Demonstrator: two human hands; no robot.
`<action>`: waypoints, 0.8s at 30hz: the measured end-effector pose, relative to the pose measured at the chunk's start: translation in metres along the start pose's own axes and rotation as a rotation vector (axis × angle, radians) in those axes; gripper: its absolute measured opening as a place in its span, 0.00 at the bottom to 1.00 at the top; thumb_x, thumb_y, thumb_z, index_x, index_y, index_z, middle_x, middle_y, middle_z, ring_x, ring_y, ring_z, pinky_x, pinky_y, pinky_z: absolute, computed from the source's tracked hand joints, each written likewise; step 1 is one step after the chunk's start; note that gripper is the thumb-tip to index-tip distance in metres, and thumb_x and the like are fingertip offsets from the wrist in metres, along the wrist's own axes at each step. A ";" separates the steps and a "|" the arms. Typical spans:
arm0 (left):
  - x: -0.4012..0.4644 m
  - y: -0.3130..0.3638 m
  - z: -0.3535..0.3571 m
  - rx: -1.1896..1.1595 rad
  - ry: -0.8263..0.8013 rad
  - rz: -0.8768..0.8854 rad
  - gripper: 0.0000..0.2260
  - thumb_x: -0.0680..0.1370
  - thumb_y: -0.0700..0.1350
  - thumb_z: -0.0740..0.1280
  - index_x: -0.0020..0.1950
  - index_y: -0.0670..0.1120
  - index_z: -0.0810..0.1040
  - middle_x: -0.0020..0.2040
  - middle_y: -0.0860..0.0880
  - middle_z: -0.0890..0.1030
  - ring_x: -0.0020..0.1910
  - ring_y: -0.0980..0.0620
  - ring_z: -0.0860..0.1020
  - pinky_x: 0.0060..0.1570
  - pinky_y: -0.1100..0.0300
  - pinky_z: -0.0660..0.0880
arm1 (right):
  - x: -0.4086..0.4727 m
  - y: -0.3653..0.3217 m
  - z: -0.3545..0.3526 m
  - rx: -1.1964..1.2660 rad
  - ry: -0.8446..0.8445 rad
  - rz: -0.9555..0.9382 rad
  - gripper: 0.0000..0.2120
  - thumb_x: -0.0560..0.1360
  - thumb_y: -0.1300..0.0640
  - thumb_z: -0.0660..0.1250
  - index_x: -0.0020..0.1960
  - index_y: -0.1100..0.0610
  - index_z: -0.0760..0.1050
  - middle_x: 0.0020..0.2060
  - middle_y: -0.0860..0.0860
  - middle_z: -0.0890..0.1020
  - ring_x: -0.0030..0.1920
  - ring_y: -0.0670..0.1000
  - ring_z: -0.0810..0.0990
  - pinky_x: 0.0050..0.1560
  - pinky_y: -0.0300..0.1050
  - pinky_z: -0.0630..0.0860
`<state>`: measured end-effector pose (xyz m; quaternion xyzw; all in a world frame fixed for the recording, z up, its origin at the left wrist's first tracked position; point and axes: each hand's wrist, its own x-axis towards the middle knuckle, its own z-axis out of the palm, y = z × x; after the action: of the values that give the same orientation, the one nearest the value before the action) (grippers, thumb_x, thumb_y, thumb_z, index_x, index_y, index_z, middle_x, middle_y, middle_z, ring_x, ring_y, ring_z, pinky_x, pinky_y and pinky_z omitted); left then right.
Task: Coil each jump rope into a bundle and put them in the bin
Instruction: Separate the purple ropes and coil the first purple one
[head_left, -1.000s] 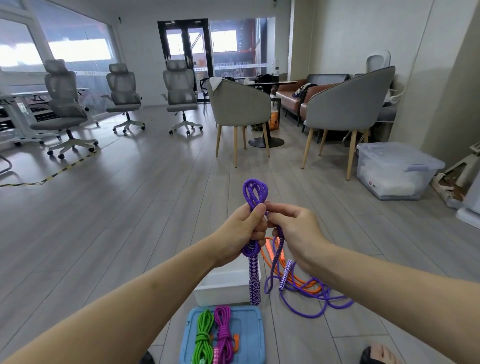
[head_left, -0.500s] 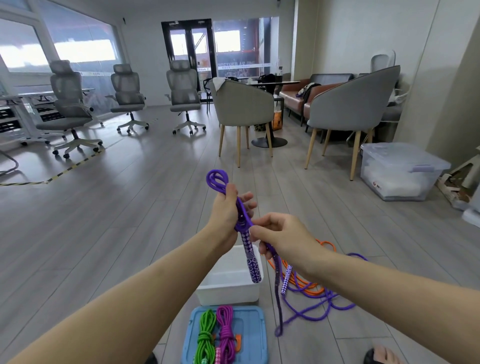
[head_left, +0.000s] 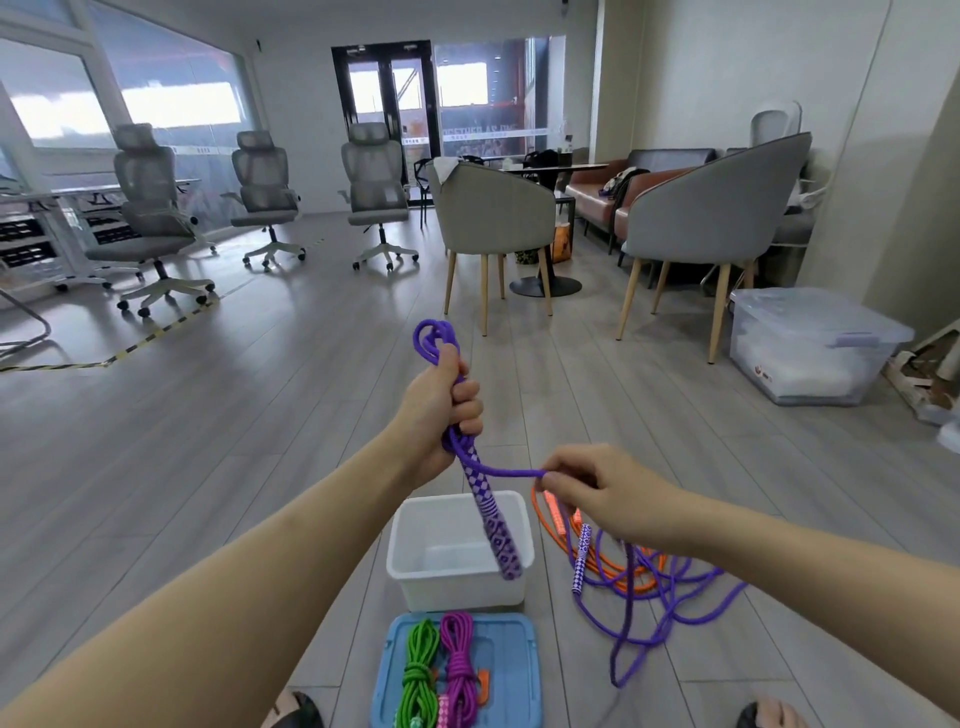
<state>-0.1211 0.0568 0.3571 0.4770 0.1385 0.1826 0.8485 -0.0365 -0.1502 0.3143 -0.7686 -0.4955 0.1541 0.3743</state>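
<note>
Nearest me, green rope (head_left: 417, 675) and magenta rope (head_left: 458, 670) lie coiled on the blue lid (head_left: 511, 670). Beyond, above the white bin (head_left: 457, 587), my right hand (head_left: 592, 486) pinches the purple rope (head_left: 506, 472); my left hand (head_left: 441, 395) grips its folded loops.

head-worn view, facing forward, angled downward

Blue lid (head_left: 511, 670): near edge cut off by the frame's bottom. Green rope bundle (head_left: 418, 675) and magenta rope bundle (head_left: 458, 670): lower ends cut off there too. Purple jump rope (head_left: 470, 467): middle stretch hidden inside the left hand (head_left: 441, 410). Feet at the bottom edge: only toes show.
</note>
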 end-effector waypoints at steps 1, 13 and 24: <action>-0.002 -0.003 0.001 0.129 -0.014 -0.001 0.16 0.85 0.58 0.58 0.46 0.48 0.70 0.30 0.53 0.65 0.24 0.57 0.62 0.22 0.64 0.65 | 0.002 0.002 -0.002 -0.028 0.066 -0.028 0.07 0.82 0.53 0.67 0.48 0.46 0.81 0.35 0.45 0.80 0.36 0.41 0.75 0.44 0.47 0.74; -0.017 -0.031 0.005 0.671 -0.177 0.018 0.16 0.87 0.52 0.56 0.57 0.39 0.71 0.42 0.42 0.81 0.40 0.41 0.83 0.53 0.36 0.82 | 0.010 -0.010 0.004 -0.334 0.397 -0.266 0.09 0.77 0.44 0.71 0.55 0.45 0.85 0.43 0.43 0.79 0.41 0.48 0.79 0.40 0.54 0.78; -0.031 -0.028 0.010 0.788 -0.436 -0.181 0.16 0.87 0.55 0.56 0.49 0.44 0.71 0.32 0.49 0.70 0.25 0.54 0.65 0.27 0.62 0.66 | 0.009 0.001 -0.014 -0.563 0.471 -0.314 0.18 0.74 0.33 0.65 0.46 0.47 0.78 0.36 0.43 0.83 0.35 0.45 0.79 0.33 0.35 0.67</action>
<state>-0.1397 0.0219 0.3398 0.7766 0.0565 -0.0634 0.6242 -0.0227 -0.1488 0.3241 -0.7704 -0.5302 -0.2273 0.2714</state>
